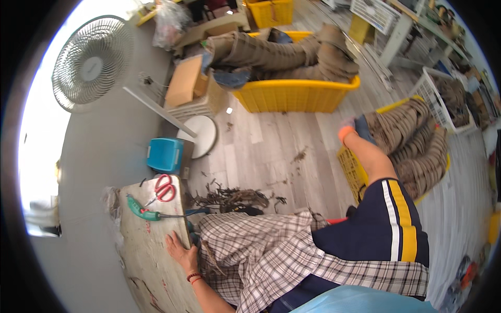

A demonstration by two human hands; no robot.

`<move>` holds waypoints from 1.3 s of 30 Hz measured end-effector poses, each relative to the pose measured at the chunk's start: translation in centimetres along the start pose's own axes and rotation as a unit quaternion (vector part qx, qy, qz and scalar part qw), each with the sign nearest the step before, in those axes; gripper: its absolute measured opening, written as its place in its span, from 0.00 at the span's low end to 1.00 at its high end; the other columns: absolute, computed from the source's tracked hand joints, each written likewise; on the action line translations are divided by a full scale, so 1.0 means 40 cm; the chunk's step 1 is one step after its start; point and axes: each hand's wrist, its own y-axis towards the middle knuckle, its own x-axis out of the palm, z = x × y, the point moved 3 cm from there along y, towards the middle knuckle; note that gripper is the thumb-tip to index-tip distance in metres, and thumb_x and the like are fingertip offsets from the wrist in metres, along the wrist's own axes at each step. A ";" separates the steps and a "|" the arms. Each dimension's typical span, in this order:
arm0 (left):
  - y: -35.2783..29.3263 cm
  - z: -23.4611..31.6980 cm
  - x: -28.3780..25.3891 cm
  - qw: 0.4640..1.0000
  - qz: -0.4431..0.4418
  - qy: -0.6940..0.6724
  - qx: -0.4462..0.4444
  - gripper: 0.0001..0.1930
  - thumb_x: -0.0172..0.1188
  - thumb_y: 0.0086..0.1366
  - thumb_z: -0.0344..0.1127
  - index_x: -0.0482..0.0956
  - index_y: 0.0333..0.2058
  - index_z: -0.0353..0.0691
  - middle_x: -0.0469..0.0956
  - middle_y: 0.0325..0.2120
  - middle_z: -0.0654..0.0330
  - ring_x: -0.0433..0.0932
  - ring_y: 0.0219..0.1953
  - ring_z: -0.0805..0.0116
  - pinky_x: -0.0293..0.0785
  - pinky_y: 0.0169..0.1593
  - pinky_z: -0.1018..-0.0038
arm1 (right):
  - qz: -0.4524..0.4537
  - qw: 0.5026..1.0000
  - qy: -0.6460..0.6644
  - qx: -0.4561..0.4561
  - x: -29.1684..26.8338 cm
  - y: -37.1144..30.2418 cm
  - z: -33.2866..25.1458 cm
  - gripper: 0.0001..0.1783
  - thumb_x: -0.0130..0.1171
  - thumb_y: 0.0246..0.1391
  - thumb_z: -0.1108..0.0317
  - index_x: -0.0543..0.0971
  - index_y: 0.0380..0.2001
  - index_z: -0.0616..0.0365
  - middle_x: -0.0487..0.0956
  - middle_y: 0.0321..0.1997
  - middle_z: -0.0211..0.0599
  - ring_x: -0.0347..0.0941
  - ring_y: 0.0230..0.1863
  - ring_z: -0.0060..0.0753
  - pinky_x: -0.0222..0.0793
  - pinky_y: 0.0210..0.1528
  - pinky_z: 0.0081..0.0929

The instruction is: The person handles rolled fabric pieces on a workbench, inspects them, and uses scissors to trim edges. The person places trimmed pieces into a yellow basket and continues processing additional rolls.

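Observation:
My left hand [182, 254] lies on the edge of a worn, pale work table [148, 261], fingers spread and nothing in them. Further up that table are red-handled scissors [164, 189] and a curved green tool [142, 210] with a dark cord or rod running off its end. My right arm stretches out to a yellow crate [355, 172] at the right. There my right hand [348, 127], by an orange cuff, is at the dark blue end of a bundle of stacked brown-grey pieces [399, 122]. Its fingers are too small and partly hidden to read.
A larger yellow tub [297, 96] holds more brown-grey stacks. A standing fan [93, 68] rises at the left, near a blue bin [165, 155] and a cardboard box [185, 81]. Dark scraps [229, 198] litter the floor by the table. A white crate [443, 99] stands far right.

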 end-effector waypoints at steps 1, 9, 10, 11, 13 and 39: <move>-0.002 0.002 -0.006 1.000 -0.007 0.006 -0.018 0.47 0.62 0.39 0.37 0.57 0.63 0.45 0.53 0.64 0.48 0.48 0.68 0.50 0.39 0.68 0.52 | -0.022 0.999 0.013 -0.042 -0.008 -0.011 0.005 0.27 0.59 0.49 0.56 0.74 0.55 0.43 0.69 0.62 0.35 0.61 0.64 0.44 0.53 0.58 0.65; 0.017 0.032 -0.003 0.999 0.018 0.007 -0.032 0.46 0.63 0.38 0.34 0.60 0.62 0.44 0.56 0.63 0.48 0.50 0.67 0.51 0.39 0.68 0.53 | 0.017 0.959 0.216 0.183 0.175 0.101 0.037 0.16 0.53 0.54 0.61 0.79 0.46 0.44 0.78 0.50 0.32 0.73 0.52 0.40 0.67 0.51 0.42; 0.033 0.042 0.020 0.999 0.022 -0.010 -0.024 0.45 0.63 0.38 0.34 0.60 0.62 0.44 0.56 0.63 0.47 0.50 0.67 0.51 0.39 0.68 0.53 | 0.051 0.935 0.251 0.245 0.241 0.128 0.067 0.14 0.53 0.54 0.62 0.80 0.43 0.45 0.79 0.47 0.34 0.74 0.50 0.41 0.67 0.49 0.41; 0.016 0.034 0.001 0.999 0.025 -0.001 -0.032 0.45 0.63 0.38 0.34 0.60 0.62 0.44 0.56 0.62 0.47 0.50 0.67 0.51 0.39 0.68 0.53 | 0.050 0.937 0.262 0.227 0.225 0.129 0.028 0.13 0.52 0.55 0.63 0.81 0.43 0.45 0.79 0.47 0.34 0.74 0.49 0.41 0.68 0.48 0.40; -0.006 0.025 -0.027 0.998 0.027 0.005 -0.047 0.45 0.62 0.38 0.34 0.60 0.62 0.44 0.56 0.62 0.47 0.51 0.67 0.50 0.39 0.68 0.53 | 0.044 0.939 0.279 0.199 0.194 0.099 -0.015 0.13 0.50 0.57 0.64 0.82 0.41 0.46 0.80 0.45 0.35 0.75 0.47 0.42 0.69 0.46 0.39; -0.008 0.007 -0.023 0.999 -0.018 -0.007 -0.027 0.46 0.60 0.41 0.36 0.57 0.63 0.42 0.51 0.65 0.46 0.48 0.67 0.49 0.40 0.68 0.56 | -0.124 0.968 0.103 -0.190 0.356 -0.416 0.124 0.13 0.55 0.51 0.64 0.79 0.40 0.55 0.79 0.41 0.43 0.76 0.43 0.42 0.73 0.42 0.37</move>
